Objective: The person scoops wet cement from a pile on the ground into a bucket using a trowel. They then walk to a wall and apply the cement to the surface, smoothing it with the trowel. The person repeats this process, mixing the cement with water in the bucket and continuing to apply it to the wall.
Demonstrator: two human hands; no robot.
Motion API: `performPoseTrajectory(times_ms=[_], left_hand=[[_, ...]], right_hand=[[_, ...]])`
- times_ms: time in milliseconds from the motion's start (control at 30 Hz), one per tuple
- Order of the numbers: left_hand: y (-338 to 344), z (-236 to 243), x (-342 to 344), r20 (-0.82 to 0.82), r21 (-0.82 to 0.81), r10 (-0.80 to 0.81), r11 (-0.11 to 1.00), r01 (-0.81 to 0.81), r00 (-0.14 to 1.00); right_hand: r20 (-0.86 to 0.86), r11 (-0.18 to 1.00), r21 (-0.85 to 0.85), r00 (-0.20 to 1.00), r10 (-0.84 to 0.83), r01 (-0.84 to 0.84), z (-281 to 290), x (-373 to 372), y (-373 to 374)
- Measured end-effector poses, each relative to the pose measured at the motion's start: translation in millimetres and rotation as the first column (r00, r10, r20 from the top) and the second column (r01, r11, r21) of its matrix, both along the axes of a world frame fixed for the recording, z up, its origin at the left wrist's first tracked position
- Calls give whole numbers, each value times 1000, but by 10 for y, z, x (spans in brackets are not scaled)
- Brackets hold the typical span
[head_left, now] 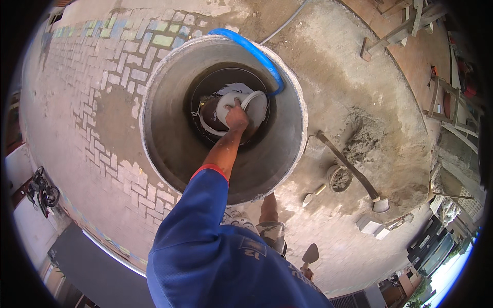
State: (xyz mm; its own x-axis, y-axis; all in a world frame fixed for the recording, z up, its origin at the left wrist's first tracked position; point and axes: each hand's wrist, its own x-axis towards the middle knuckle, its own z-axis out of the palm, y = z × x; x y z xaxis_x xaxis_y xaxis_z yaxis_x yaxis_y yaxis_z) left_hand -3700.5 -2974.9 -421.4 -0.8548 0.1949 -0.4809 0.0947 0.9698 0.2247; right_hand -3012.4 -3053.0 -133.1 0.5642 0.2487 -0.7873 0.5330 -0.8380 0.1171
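Note:
My left arm reaches down into a large round concrete well ring point(169, 149). Deep inside, my left hand point(237, 117) is closed on a white round plastic container point(224, 107), which lies tilted over the dark bottom. A blue hose point(257, 54) hangs over the far rim and ends beside the container. Pale rope or a band curves below it; what it belongs to is hard to make out. At the lower right, beside my body, my right hand point(307, 273) grips a trowel point(310, 253) with its blade pointing up, outside the ring.
Right of the ring are a small bucket of mortar point(339, 178), a second trowel point(314, 195), a long-handled hoe point(352, 167) and a heap of wet mortar point(363, 134). Wooden frames point(452, 102) stand farther right. Paving blocks point(126, 72) cover the left ground; a motorcycle point(42, 191) is parked there.

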Motion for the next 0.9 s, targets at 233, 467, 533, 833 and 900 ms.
performPoseTrajectory(times_ms=[233, 467, 533, 833, 900], left_hand=[[-369, -216, -610, 8, 32, 237, 971, -237, 972], [-27, -717, -819, 7, -17, 395, 919, -395, 919], [111, -870, -724, 8, -58, 426, 903, -425, 904], [357, -1689, -137, 121, -193, 526, 844, -500, 842], [375, -1621, -69, 218, -135, 387, 921, -365, 896]], right_hand=[[-28, 991, -70, 993, 112, -113, 47, -336, 200], [1, 998, -45, 999, 43, -43, -34, -299, 299], [11, 996, -41, 997, 77, -76, -37, -321, 308], [64, 997, -72, 998, 5, -1, 91, -413, 46], [66, 997, -81, 998, -11, 16, 47, -439, -112]])
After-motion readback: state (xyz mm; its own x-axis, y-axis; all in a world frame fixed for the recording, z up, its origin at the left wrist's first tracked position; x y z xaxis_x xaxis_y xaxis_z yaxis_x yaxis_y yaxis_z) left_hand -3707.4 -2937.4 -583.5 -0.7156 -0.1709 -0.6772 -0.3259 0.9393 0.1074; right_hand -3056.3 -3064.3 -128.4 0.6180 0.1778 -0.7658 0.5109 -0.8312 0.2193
